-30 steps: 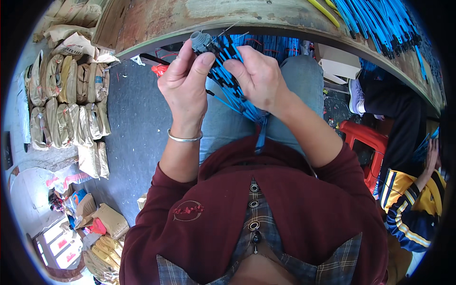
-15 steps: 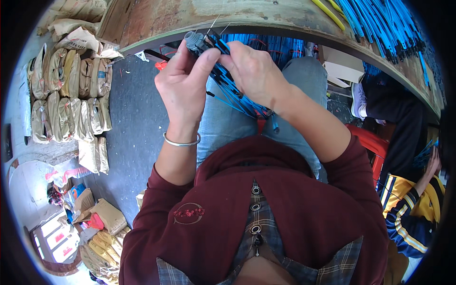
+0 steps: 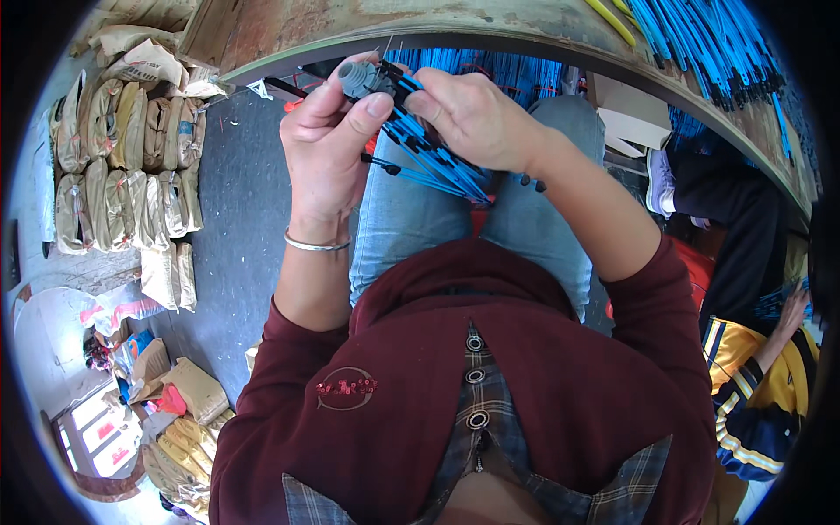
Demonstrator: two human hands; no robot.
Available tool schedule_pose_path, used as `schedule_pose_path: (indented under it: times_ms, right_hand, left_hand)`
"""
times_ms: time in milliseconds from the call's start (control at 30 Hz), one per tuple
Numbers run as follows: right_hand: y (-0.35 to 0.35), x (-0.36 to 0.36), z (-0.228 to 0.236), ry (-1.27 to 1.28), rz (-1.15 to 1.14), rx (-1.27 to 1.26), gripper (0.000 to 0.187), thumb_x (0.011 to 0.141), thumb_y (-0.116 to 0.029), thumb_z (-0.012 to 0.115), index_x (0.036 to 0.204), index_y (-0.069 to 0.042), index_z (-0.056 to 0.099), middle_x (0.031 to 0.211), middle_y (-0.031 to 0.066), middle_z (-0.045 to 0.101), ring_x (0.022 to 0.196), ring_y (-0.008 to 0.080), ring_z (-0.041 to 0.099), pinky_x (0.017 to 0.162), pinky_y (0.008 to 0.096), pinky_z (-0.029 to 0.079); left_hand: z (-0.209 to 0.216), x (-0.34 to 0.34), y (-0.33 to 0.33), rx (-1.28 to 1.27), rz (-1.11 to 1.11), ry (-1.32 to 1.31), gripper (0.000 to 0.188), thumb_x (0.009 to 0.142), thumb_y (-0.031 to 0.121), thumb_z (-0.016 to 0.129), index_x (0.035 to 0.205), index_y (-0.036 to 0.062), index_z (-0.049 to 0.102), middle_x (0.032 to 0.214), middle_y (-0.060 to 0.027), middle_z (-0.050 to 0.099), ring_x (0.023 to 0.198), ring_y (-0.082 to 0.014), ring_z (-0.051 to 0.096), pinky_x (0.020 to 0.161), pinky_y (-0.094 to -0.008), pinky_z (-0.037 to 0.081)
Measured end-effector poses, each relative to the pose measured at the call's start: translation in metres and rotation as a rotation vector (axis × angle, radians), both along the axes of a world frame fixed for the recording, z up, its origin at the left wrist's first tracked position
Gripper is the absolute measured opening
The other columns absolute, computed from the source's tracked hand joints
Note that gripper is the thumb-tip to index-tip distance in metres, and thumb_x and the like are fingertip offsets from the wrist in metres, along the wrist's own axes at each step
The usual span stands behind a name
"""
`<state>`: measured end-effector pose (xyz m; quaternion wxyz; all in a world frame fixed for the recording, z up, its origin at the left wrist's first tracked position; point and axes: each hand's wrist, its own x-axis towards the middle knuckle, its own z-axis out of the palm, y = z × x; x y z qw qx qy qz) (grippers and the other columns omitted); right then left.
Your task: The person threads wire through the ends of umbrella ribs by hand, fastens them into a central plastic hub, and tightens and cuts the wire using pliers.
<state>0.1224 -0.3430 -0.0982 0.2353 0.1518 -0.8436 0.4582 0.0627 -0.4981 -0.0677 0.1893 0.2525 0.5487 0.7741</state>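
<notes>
My left hand (image 3: 328,131) is closed around a grey ribbed plastic fitting (image 3: 360,80), held between thumb and fingers just below the table edge. My right hand (image 3: 481,114) pinches the blue cables (image 3: 418,136) close beside it. These thin cables have black end pieces and hang in a bundle over my lap. Fine wire-like tips (image 3: 390,44) stick up past the fitting. How the cables meet the fitting is partly hidden by my fingers.
The wooden table (image 3: 350,22) crosses the top, with many blue cables (image 3: 700,52) at its right. Wrapped brown packages (image 3: 131,157) are stacked at left. A co-worker's hand (image 3: 794,311) shows at right, below a white box (image 3: 634,114).
Both hands have shifted slightly; the grey fitting has turned so more of its ribbed side shows. The hanging cables have swung and spread toward the left.
</notes>
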Motion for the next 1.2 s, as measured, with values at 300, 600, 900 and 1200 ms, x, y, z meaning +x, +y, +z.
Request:
schedule_pose_path:
  times_ms: [300, 600, 900, 1200]
  right_hand:
    - [-0.016, -0.002, -0.003, 0.041, -0.271, 0.052, 0.018, 0.087, -0.017, 0.053, 0.083, 0.000, 0.048, 0.065, 0.0184, 0.053, 0.060, 0.0369, 0.055, 0.051, 0.0420, 0.043]
    - [-0.014, 0.001, 0.000, 0.033, -0.319, 0.335, 0.019, 0.081, -0.014, 0.060, 0.087, 0.001, 0.052, 0.066, 0.0145, 0.058, 0.054, 0.0315, 0.057, 0.048, 0.0389, 0.048]
    - [-0.028, 0.008, -0.009, 0.164, -0.291, 0.067, 0.011, 0.079, -0.006, 0.060, 0.086, 0.000, 0.055, 0.075, 0.0137, 0.058, 0.064, 0.0269, 0.060, 0.055, 0.0338, 0.049]
    - [-0.017, 0.012, -0.007, 0.117, -0.077, -0.160, 0.015, 0.077, -0.001, 0.062, 0.091, 0.002, 0.058, 0.084, 0.0121, 0.060, 0.073, 0.0220, 0.060, 0.064, 0.0280, 0.049]
  left_hand:
    - [-0.013, 0.001, 0.020, 0.015, 0.113, 0.040, 0.029, 0.091, 0.014, 0.050, 0.116, -0.0001, 0.048, 0.102, -0.0028, 0.057, 0.091, -0.0097, 0.051, 0.084, -0.0236, 0.041]
    - [-0.007, 0.004, 0.021, -0.133, 0.101, 0.154, 0.026, 0.092, 0.018, 0.049, 0.112, 0.0009, 0.045, 0.099, -0.0043, 0.055, 0.088, -0.0097, 0.051, 0.082, -0.0231, 0.040]
    - [-0.011, 0.006, 0.009, -0.049, 0.065, 0.120, 0.026, 0.086, 0.010, 0.057, 0.107, 0.0007, 0.045, 0.094, -0.0066, 0.057, 0.089, -0.0125, 0.053, 0.081, -0.0255, 0.043]
    - [-0.015, 0.000, -0.011, 0.020, -0.112, 0.199, 0.029, 0.084, 0.005, 0.057, 0.109, -0.0003, 0.044, 0.101, -0.0134, 0.058, 0.094, -0.0184, 0.056, 0.087, -0.0322, 0.043]
